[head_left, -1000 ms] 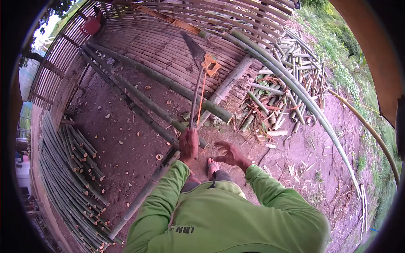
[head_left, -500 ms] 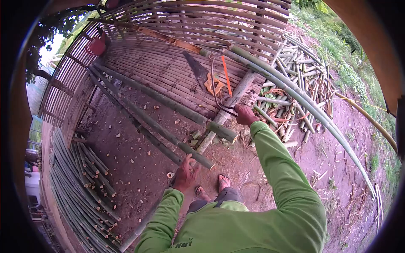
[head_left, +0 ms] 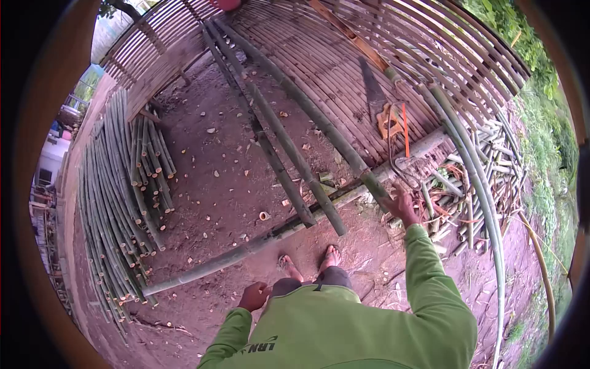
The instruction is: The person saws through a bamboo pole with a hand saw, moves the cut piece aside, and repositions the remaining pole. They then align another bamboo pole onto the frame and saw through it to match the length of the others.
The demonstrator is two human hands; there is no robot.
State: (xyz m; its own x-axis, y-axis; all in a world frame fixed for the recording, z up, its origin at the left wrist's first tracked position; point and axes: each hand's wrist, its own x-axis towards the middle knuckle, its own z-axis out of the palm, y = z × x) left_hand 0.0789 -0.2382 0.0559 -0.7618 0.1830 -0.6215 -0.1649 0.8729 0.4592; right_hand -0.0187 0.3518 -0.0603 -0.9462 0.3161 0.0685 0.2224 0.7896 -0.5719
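My left hand point(head_left: 254, 296) is held low in front of my body, left of my feet, with its fingers curled and nothing visible in them. My right hand point(head_left: 402, 206) is at the near end of a thick green bamboo pole point(head_left: 332, 136), its fingers closed round the cut end. Just above this hand lies a bow-framed saw point(head_left: 389, 145) with an orange strip point(head_left: 406, 130). Beside it, a handsaw point(head_left: 388, 120) with an orange-brown handle rests on the slatted platform. Two thinner poles point(head_left: 295, 157) lie to the left, their near ends across a crosswise log point(head_left: 246, 249).
A large stack of green bamboo poles point(head_left: 110, 197) lies at the left. Cut pieces point(head_left: 485, 178) are heaped at the right, near long bent poles point(head_left: 482, 184). Behind stands a slatted bamboo platform point(head_left: 295, 55). My bare feet point(head_left: 330, 257) are on the dirt.
My right hand has moved off the bow-framed saw's handle to the pole's end. My left hand has drawn back from the thinner poles towards my body, its fingers now curled. The view has turned left.
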